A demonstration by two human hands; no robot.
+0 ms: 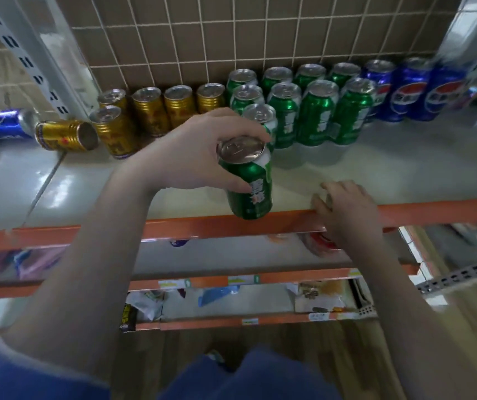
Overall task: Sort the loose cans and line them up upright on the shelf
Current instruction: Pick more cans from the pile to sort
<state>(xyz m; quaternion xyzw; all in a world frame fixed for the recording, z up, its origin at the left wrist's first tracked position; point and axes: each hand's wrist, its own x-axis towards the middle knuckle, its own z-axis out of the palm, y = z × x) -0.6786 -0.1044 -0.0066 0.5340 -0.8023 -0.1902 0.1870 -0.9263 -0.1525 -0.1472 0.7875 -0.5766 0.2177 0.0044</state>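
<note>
The left hand (194, 151) grips a green can (248, 186) upright at frame centre, near the shelf (404, 168) front edge; the right hand (347, 209) rests curled on that edge. Most cans stand sorted; a gold can (64, 136) and blue can (0, 124) lie toppled at left.

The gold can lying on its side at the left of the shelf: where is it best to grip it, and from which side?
Grip the gold can around its ribbed middle, coming from above. It lies flat, one end facing right toward the upright gold cans, so its round side is exposed on top. The blue can lying to its left probably leaves less room from that side.
</note>
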